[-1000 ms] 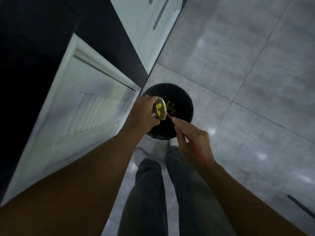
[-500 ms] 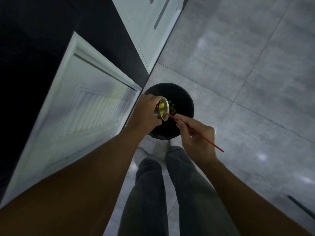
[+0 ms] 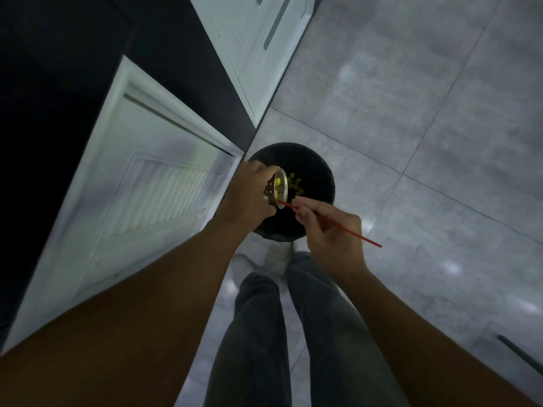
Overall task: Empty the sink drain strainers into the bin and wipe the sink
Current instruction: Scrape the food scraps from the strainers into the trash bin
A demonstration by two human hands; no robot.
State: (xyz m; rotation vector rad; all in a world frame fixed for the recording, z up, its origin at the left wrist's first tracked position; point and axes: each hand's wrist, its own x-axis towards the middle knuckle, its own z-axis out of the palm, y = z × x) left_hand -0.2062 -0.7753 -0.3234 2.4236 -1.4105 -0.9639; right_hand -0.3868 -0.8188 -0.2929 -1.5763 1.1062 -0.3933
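Observation:
My left hand (image 3: 248, 191) grips a metal sink strainer (image 3: 277, 188), tipped on its side over a round black bin (image 3: 318, 168) on the floor. A yellow scrap sticks inside the strainer. Several yellow scraps (image 3: 295, 183) lie inside the bin. My right hand (image 3: 330, 230) pinches a thin red stick (image 3: 349, 230) whose tip touches the strainer's lower rim.
An open white cabinet door (image 3: 141, 201) stands at the left, right beside the bin. More white cabinet fronts (image 3: 258, 48) run along the top. Grey floor tiles (image 3: 426, 127) spread to the right. My legs and shoes (image 3: 276, 259) are just below the bin.
The red stick's tip has dropped from inside the strainer to its lower rim. More yellow scraps lie in the bin, fewer in the strainer. My left hand has barely moved.

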